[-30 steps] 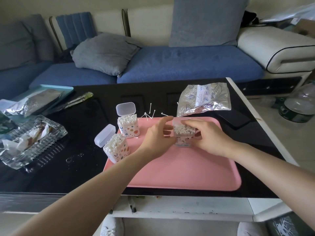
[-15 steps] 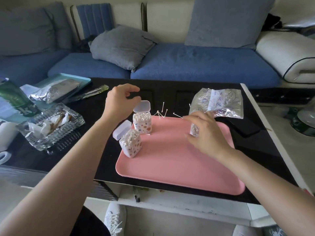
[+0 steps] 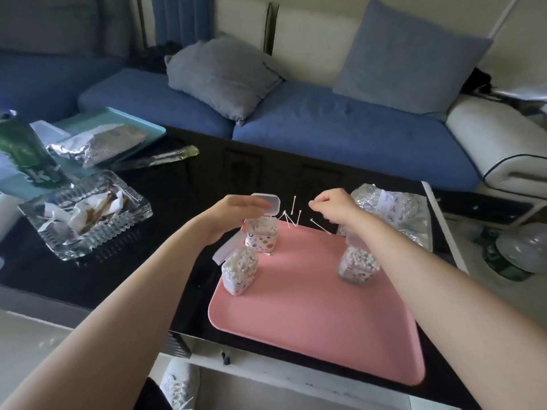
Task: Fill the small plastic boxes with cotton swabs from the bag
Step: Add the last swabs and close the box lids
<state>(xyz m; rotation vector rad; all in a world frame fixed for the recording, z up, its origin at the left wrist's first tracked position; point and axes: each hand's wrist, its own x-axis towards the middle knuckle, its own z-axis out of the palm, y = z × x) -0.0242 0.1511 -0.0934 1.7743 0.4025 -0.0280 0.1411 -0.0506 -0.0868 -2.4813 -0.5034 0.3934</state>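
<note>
**Spotter:** Where are your hands?

**Operator:** My left hand (image 3: 233,210) lies flat, fingers straight, on the raised lid (image 3: 273,204) of the spotted box (image 3: 262,236) at the far-left corner of the pink tray (image 3: 310,321). My right hand (image 3: 334,208) hovers over the tray's far edge with its fingers curled in. I can't tell whether there's a swab pinched in them.

**Spotter:** And the boxes?

**Operator:** All three look packed to the brim. A second box (image 3: 239,270) stands open by the tray's left edge, just nearer me than the first, and a third box (image 3: 358,263) stands towards the right edge, partly behind my forearm. The bag (image 3: 396,214) lies on the black table (image 3: 177,202) off the tray's far-right corner. Some loose swabs (image 3: 291,216) are scattered across the far edge, between my hands.

**Spotter:** So, closing that lid?

**Operator:** That's my reading. I'd swing it over on its hinge with flat fingers, not push straight down, because the box is light and could skid or tip. The swab heads sit level with the rim, so I'd tamp any proud ones first or the lid won't seat. The right hand would do better steadying the box's side. The strays can wait — one more swab in a full box might jam the lid.
</note>
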